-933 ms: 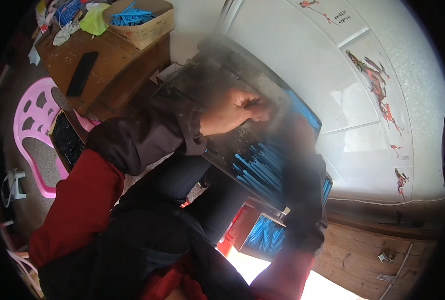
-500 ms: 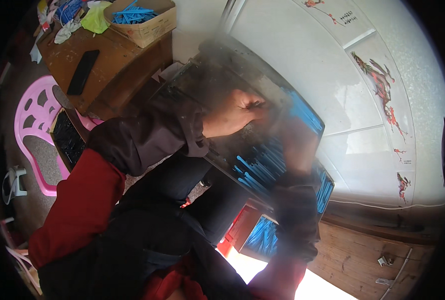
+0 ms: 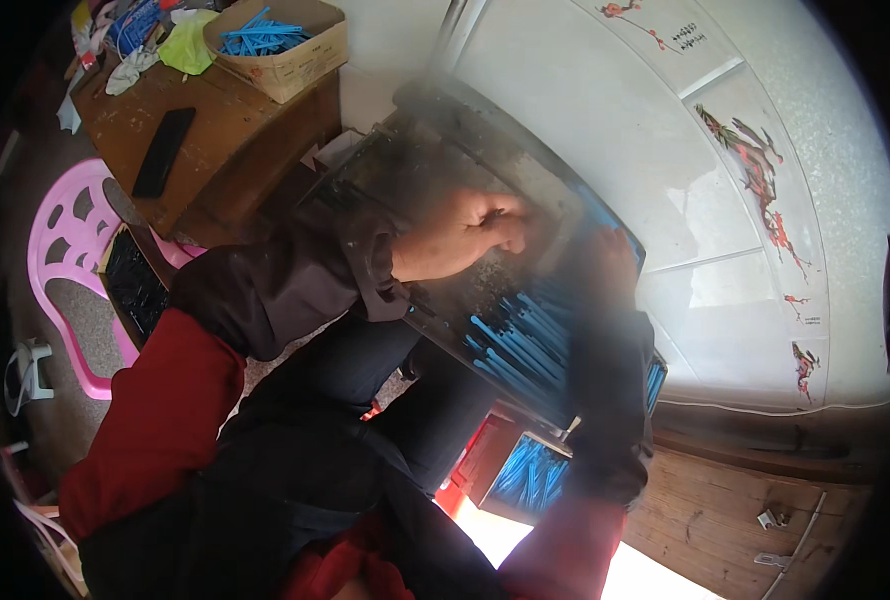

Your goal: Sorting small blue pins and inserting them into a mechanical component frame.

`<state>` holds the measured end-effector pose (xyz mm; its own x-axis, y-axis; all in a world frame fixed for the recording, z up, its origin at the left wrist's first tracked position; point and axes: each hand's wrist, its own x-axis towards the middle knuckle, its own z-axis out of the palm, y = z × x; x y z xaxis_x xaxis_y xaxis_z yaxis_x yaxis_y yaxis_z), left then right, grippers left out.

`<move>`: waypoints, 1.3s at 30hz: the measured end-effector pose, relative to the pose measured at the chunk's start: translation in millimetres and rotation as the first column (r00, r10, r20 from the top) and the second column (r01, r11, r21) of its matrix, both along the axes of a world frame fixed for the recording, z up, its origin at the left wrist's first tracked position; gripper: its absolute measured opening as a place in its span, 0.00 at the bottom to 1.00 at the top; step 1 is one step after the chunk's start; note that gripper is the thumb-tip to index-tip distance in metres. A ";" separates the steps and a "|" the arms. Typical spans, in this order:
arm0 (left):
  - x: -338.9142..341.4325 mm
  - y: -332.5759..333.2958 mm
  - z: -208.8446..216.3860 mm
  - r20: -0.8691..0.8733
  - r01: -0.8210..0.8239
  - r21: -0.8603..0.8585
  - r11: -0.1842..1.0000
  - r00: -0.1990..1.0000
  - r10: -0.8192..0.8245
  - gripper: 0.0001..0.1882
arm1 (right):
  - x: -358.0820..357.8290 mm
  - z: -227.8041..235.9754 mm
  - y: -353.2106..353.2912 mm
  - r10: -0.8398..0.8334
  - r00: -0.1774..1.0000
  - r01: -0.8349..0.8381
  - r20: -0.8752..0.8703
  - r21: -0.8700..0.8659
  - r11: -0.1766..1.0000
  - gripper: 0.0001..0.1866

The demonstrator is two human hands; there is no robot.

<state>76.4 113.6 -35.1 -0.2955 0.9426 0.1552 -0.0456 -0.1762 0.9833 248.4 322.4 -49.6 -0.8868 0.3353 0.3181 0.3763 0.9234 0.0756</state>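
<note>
Over a dark, grimy work tray (image 3: pixel 380 165) my left hand (image 3: pixel 460 235) is closed, its fingers curled together. Whatever they hold, if anything, is too small or hidden to name. My right hand (image 3: pixel 610 268) is at the tray's right side, close to the white wall, and is smeared by haze and motion. Its fingers cannot be read. Between and below the hands, slender blue sticks (image 3: pixel 520 345) lie side by side on the tray, several with dark ends. More blue sticks show beside my right forearm, partly covered by it.
Below the tray stands a box of blue sticks (image 3: pixel 530 475). A wooden table (image 3: pixel 210 150) at upper left bears a cardboard box (image 3: pixel 295 72) of blue sticks and a black flat object (image 3: pixel 163 152). A pink chair (image 3: pixel 50 240) and a container of black pieces (image 3: pixel 135 280) are at left.
My right hand has moved up and away from me along the tray's right side, uncovering more of the box below. My left hand has shifted slightly left, fingers still curled.
</note>
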 end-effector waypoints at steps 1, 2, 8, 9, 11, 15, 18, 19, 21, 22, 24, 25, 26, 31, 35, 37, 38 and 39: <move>0.5 -1.7 0.5 -0.053 -0.020 0.065 0.998 0.998 0.024 0.11 | -1.0 0.6 -2.9 0.023 0.998 -0.028 0.065 0.071 0.997 0.08; 1.5 -2.6 0.2 -0.105 -0.034 0.132 0.991 0.993 0.048 0.10 | 0.4 3.3 -4.4 0.027 0.997 -0.031 0.068 0.069 0.997 0.08; -0.3 4.3 -7.1 0.003 -0.033 0.104 0.994 0.999 0.033 0.08 | 7.7 44.4 -57.1 0.248 0.954 -0.260 -0.168 -0.051 0.964 0.06; -0.7 3.8 -8.6 0.005 -0.046 0.101 0.994 0.999 0.045 0.08 | 2.5 48.1 -66.4 0.259 0.951 -0.272 -0.167 -0.054 0.961 0.06; 2.2 7.9 -8.2 -0.009 -0.090 0.106 0.990 0.996 0.092 0.07 | -0.8 54.0 -88.1 0.120 0.918 -0.293 -0.378 -0.445 0.846 0.05; 3.2 7.4 -4.7 -0.083 -0.093 0.088 0.992 0.992 0.101 0.07 | -7.8 46.2 -98.2 -0.309 0.894 -0.194 -0.324 -0.902 0.385 0.05; 1.9 8.5 -8.6 -0.128 -0.070 0.139 0.988 0.988 0.088 0.07 | -10.2 58.5 -91.7 0.080 0.896 -0.315 -0.437 -0.497 0.809 0.03; 0.6 8.7 -9.0 -0.115 -0.058 0.137 0.989 0.991 0.074 0.07 | -10.4 57.8 -91.0 0.080 0.897 -0.314 -0.435 -0.499 0.808 0.03; -0.4 9.7 -12.4 -0.100 -0.047 0.136 0.990 0.993 0.060 0.07 | -10.6 56.3 -90.6 0.069 0.895 -0.330 -0.440 -0.553 0.765 0.02; -0.3 10.1 -16.0 -0.188 -0.093 0.173 0.980 0.974 0.126 0.08 | -6.7 57.1 -86.1 0.074 0.896 -0.334 -0.438 -0.553 0.764 0.02; -5.1 5.6 -12.1 -0.275 -0.149 0.213 0.966 0.939 0.206 0.09 | 4.8 55.4 -63.0 0.059 0.938 -0.263 -0.340 -0.594 0.761 0.01; -5.9 -0.2 -1.1 -0.229 -0.118 0.103 0.988 0.963 0.139 0.10 | 9.9 50.8 -51.3 0.061 0.939 -0.264 -0.339 -0.595 0.759 0.01; -2.8 -2.5 6.7 -0.171 -0.063 0.001 0.998 0.983 0.062 0.11 | 20.6 45.6 -39.9 0.114 0.972 -0.185 -0.206 -0.368 0.911 0.01; 2.4 -0.2 0.8 -0.098 -0.016 0.028 0.999 0.995 0.018 0.14 | 28.3 14.9 -33.3 0.155 0.988 -0.135 0.029 -0.349 0.927 0.04; 0.4 -0.8 -3.0 -0.121 0.005 0.050 0.999 0.993 0.001 0.14 | 5.2 2.0 -20.7 0.010 0.999 -0.009 -0.053 0.015 1.000 0.07; 3.1 -1.3 -2.0 -0.128 0.001 0.072 0.997 0.992 0.009 0.13 | 6.0 2.8 -16.2 -0.019 0.998 0.016 0.057 0.051 0.999 0.10; 3.7 -2.9 -2.8 -0.131 -0.016 0.089 0.996 0.991 0.028 0.12 | 7.1 7.5 -17.5 0.034 0.999 -0.036 0.019 0.098 0.995 0.09; 4.0 -2.3 -4.7 -0.129 -0.019 0.088 0.996 0.991 0.030 0.12 | 9.4 12.7 -19.6 0.086 0.996 -0.082 -0.016 0.147 0.986 0.08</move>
